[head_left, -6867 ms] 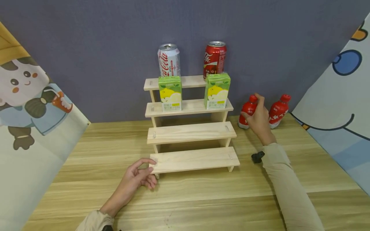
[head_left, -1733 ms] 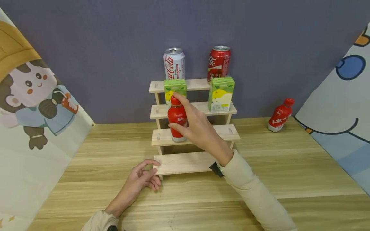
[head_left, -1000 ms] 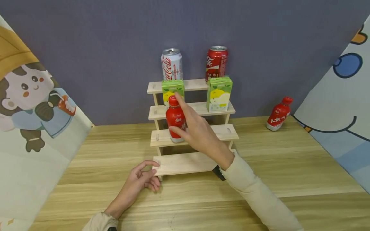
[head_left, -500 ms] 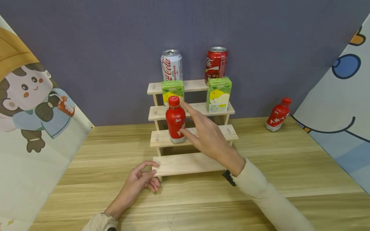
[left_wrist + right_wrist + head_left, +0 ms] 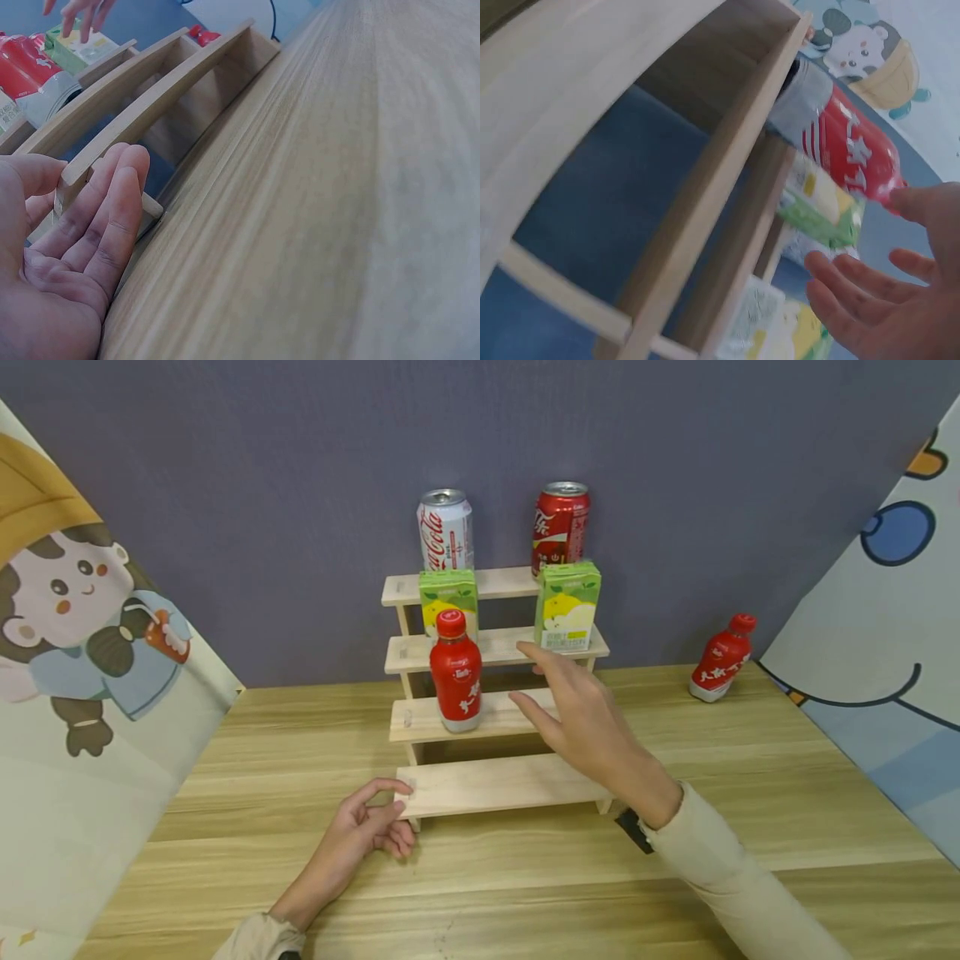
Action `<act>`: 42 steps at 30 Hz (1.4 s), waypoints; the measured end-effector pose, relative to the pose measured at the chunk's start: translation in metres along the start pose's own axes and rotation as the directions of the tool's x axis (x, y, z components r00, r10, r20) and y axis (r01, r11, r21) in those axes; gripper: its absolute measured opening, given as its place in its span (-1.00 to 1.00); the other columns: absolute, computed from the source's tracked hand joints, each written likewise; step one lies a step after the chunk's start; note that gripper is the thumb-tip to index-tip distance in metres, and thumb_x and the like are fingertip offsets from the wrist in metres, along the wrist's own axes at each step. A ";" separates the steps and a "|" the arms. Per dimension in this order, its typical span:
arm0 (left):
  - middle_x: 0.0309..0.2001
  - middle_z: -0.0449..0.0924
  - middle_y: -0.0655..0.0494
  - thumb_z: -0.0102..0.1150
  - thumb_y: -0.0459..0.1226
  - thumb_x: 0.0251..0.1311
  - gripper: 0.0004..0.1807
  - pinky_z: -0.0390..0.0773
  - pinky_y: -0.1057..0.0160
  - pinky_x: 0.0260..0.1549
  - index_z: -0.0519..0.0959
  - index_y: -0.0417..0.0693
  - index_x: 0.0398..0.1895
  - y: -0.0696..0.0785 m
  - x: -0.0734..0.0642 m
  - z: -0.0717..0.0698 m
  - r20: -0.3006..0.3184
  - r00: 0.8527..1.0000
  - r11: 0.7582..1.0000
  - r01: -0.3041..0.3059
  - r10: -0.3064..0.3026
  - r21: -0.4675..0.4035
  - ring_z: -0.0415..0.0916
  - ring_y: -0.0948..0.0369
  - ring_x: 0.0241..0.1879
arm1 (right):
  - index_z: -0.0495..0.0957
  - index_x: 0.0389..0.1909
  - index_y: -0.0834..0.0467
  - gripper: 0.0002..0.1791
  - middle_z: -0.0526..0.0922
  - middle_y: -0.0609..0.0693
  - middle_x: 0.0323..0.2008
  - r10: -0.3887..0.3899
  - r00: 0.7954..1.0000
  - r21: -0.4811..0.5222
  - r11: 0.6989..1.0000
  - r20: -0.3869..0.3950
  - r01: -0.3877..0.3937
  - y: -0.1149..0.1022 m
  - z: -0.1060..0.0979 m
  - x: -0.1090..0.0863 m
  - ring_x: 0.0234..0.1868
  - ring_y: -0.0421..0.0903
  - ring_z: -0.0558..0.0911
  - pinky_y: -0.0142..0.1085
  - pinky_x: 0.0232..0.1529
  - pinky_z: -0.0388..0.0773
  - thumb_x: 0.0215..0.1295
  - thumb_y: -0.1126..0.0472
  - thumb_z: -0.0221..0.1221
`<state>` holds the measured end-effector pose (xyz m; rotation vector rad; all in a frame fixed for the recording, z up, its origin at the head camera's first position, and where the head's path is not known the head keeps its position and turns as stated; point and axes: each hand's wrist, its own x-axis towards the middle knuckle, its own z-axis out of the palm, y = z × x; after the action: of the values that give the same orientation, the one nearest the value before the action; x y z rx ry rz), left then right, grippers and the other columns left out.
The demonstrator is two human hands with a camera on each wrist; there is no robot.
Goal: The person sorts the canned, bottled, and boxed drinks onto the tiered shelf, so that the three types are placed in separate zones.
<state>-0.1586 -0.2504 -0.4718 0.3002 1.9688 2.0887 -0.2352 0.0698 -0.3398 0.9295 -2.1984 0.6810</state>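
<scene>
A red bottle [image 5: 456,672] with a white base stands upright on the left part of the second step from the bottom of a wooden step rack [image 5: 495,785]. My right hand [image 5: 592,718] is to the right of this bottle, apart from it, its fingers spread and holding nothing; the right wrist view shows the open palm too. At the left end of the lowest step, my left hand [image 5: 367,818] pinches the board between thumb and fingers. A second red bottle [image 5: 722,658] is on the table at the far right, away from both hands.
On the top step are a white cola can [image 5: 446,531] and a red cola can [image 5: 561,527]. Two green juice cartons stand one step lower, the left carton [image 5: 442,593] partly behind the bottle and the right carton [image 5: 567,608] in full view. A dark wall [image 5: 300,527] rises behind.
The right hand carried one red bottle from the table to the rack, let go of it and drew back to the right. My left hand keeps its hold on the lowest step.
</scene>
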 end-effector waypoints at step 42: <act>-0.45 0.69 -0.15 0.02 -0.24 0.50 -0.62 0.73 0.07 -0.48 0.35 -0.31 0.22 0.000 -0.001 0.000 0.002 1.000 1.000 -0.021 0.021 0.002 0.67 0.05 -0.50 | 0.21 0.44 0.26 -0.35 0.28 0.40 0.35 0.520 0.850 -0.116 0.842 -0.084 -0.527 0.158 -0.078 -0.033 0.26 0.43 0.30 0.32 0.33 0.14 0.43 0.17 0.18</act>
<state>-0.1579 -0.2509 -0.4720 0.3240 1.9749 2.0987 -0.3097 0.2334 -0.3452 0.2223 -2.4345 0.7750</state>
